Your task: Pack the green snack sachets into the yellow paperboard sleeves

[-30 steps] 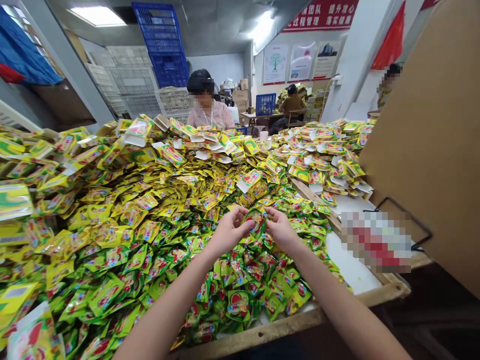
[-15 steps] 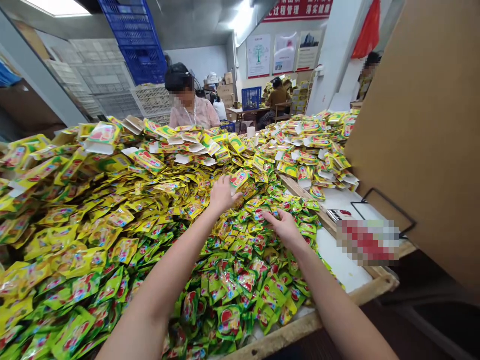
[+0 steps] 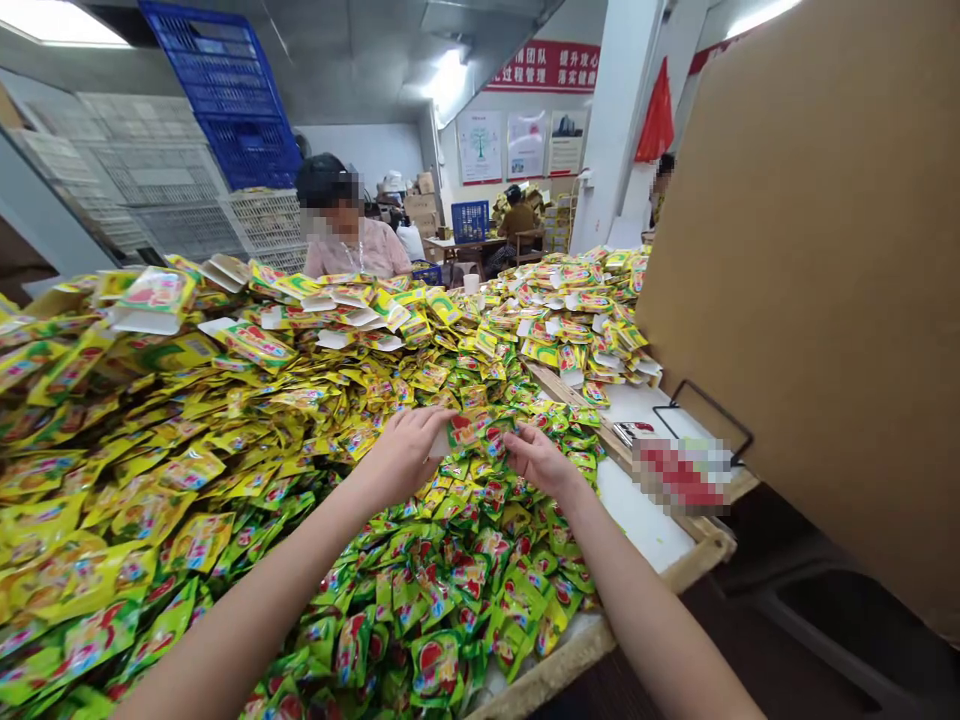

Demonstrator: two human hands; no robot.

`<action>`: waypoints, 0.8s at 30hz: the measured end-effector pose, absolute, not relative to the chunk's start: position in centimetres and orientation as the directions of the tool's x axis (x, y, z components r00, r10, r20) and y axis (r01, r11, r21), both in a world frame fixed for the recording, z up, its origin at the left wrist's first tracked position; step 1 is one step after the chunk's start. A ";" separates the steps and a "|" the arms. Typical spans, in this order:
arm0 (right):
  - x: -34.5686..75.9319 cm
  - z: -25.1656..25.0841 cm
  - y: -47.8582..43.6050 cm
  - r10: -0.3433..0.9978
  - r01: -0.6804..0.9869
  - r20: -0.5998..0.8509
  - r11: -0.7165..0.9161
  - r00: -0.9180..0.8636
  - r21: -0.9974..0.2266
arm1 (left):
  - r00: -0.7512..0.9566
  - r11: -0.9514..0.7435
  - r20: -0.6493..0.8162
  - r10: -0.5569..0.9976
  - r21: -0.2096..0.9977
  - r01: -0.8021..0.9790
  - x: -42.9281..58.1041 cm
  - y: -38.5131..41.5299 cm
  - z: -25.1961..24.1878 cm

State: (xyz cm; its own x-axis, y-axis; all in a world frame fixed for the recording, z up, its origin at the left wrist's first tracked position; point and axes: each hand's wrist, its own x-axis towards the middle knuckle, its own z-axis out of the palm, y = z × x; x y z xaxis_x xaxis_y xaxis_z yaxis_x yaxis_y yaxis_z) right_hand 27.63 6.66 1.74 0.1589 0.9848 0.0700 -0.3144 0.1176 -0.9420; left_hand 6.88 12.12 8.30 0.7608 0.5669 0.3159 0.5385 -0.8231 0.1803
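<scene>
Since both hands have just pulled back in toward each other (half a second ago they were spread apart over the heap), the action is all in the middle of the shot. Far left, a huge mound of glossy yellow foil sachets [image 3: 142, 450] spills across the bench, with a yellow-and-white printed carton [image 3: 154, 300] sitting on top. Moving right, the left hand [image 3: 405, 455] is curled nearly shut, its fingers pinching the end of a small green-and-red foil sachet [image 3: 463, 433], which sits lifted just above the pile. The right hand [image 3: 541, 462] is half closed just beside it, fingertips near the sachet's other end (can't tell if it actually has hold of anything). Under both wrists lies a heap of greener foil sachets [image 3: 427, 610]. Further right there's a white tabletop [image 3: 637, 520] with a pale wooden rim [image 3: 559, 668], a pixelated pack [image 3: 681, 476], and a black wire stand [image 3: 705, 410] against a big brown cardboard sheet [image 3: 817, 300]. Way back, a seated co-worker [image 3: 349, 250] in a pink top faces this way, near stacked blue plastic crates [image 3: 225, 100].
</scene>
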 end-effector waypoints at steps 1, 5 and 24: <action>27.2 1.9 6.3 0.987 -0.301 0.087 0.123 0.132 -0.946 | 0.770 -0.838 0.329 0.546 0.219 0.500 6.0 11.1 8.4; 24.1 2.6 4.5 0.968 -0.250 0.192 0.228 0.161 -0.941 | 0.397 -0.613 0.468 0.790 0.583 0.534 3.8 7.6 7.0; 19.3 6.6 -0.9 0.836 0.093 0.465 0.459 0.291 -0.883 | 0.214 -0.546 0.576 0.789 0.498 0.674 2.8 1.5 1.4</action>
State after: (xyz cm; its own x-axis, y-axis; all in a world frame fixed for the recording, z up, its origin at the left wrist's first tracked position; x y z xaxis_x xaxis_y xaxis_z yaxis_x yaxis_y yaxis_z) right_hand 19.27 -0.87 6.57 0.2914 0.8359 0.4651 0.0929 0.4592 -0.8835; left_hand 2.78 1.48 1.45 0.2136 0.7887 0.5765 0.6738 -0.5462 0.4977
